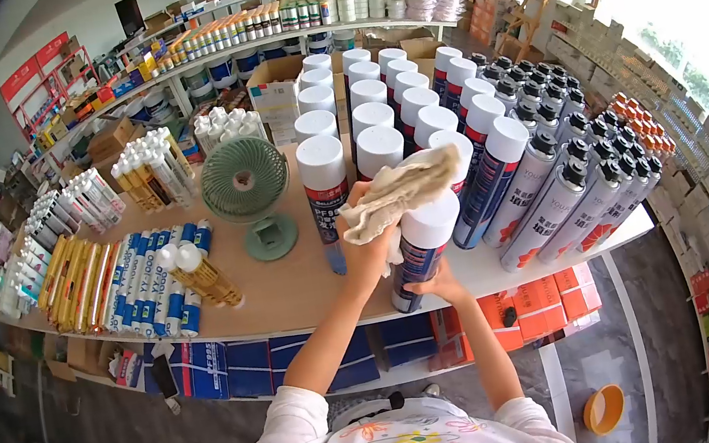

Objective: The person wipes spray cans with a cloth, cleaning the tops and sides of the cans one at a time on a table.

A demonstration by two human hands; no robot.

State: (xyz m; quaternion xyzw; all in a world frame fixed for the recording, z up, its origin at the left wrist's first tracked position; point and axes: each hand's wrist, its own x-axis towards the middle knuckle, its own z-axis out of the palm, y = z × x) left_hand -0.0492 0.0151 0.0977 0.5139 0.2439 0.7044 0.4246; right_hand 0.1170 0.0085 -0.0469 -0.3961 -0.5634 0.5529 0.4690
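gripping the lower part of a white-capped can [419, 258], just right of the frame's centre: right hand [444, 283], thumb and fingers curled part-way around the can's right side. left hand [368, 236], upper left of the same can, is closed on a cream cloth [409, 183]; the cloth covers most of its fingers, so their exact spread cannot be told. cloth is bunched, lying against the top of the can's white cap and touching it.

can leans to the right in the frame, at the front edge of the table [290, 283]; cannot tell whether its base bears fully on the tabletop.

surroundings: similar capped cans [323, 166] stand in rows behind, upper centre. silver cans [522, 195] with black tops fill the table to the right. green fan [244, 179] stands left of centre. blue-and-white tubes [139, 279] and gold tubes [71, 276] lie side by side at the left; two clear-gold cartridges [213, 279] with pale caps are near them.

below the tabletop: blue boxes [250, 366] at lower centre-left, orange boxes [539, 303] to the right. yellow tub [617, 409] on the floor, lower right.
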